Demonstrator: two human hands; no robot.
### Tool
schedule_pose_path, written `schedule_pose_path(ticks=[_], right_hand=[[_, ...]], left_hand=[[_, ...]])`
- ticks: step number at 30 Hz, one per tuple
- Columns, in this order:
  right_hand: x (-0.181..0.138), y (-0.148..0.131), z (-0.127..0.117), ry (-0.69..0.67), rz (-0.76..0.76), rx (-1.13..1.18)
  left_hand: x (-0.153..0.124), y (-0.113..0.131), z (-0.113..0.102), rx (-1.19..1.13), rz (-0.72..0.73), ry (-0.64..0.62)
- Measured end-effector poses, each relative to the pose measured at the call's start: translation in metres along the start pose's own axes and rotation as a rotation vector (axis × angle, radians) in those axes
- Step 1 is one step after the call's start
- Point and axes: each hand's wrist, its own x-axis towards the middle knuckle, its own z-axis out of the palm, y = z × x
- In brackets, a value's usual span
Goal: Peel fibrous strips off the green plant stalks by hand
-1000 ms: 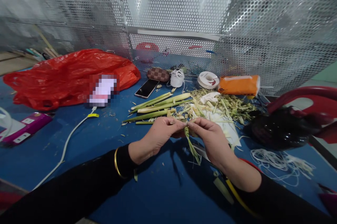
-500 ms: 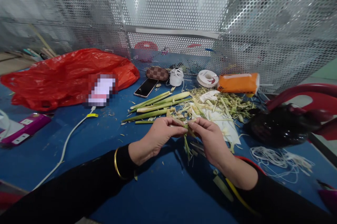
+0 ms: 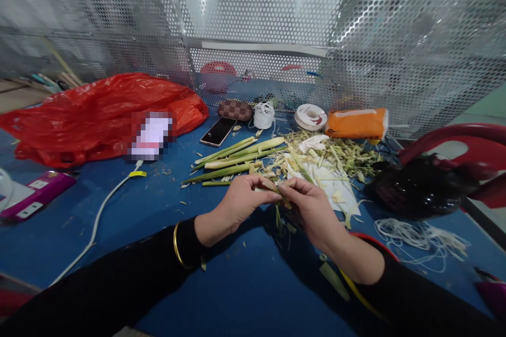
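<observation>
Above a blue tabletop [image 3: 221, 295] strewn with trimmings, a person in black sleeves [image 3: 118, 279] brings two bare hands together around a small plant strip [image 3: 270, 185]. The left hand [image 3: 231, 208] pinches it between thumb and forefinger; the right hand [image 3: 316, 210] meets it nearly tip to tip, thumb and forefinger pressed together on what seems to be the same piece. Thin green ends [image 3: 278, 215] hang below the grip, while the point where the two pinches meet is partly hidden by the fingers. Good handling here would seem to rest on a light, steady left pinch set close to the working point, with the small turns left to the right thumb and forefinger. Even tension should help prevent slipping, whereas a hard tug could split fibres that look slender, and loose ends are probably best guided clear of the grip. Just beyond the hands lie green stalks [image 3: 245, 156], roughly side by side, with a heap of shredded scraps [image 3: 356, 157] to their right, near white paper [image 3: 344, 197]. Tangled white string [image 3: 419, 239] sits to the right of the right hand, near a shiny black bundle [image 3: 422, 189]
</observation>
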Motion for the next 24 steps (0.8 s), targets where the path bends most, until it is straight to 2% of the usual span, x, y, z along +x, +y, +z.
schedule_pose_path(ticks=[7, 13, 17, 21, 24], right_hand=[[0.005, 0.007, -0.003, 0.039, -0.066, 0.005], [0.006, 0.006, -0.002, 0.054, -0.105, -0.018], [0.005, 0.004, -0.001, 0.046, -0.119, -0.024], [0.004, 0.004, 0.000, 0.008, -0.090, -0.005], [0.005, 0.004, -0.001, 0.038, -0.111, -0.008]], left_hand=[[0.002, -0.007, 0.006, -0.178, -0.053, 0.022], [0.003, -0.007, 0.004, -0.340, -0.181, 0.015], [0.004, -0.011, 0.003, -0.380, -0.242, -0.007], [0.005, -0.012, 0.003, -0.432, -0.315, 0.024], [0.003, -0.009, 0.003, -0.466, -0.316, 0.020]])
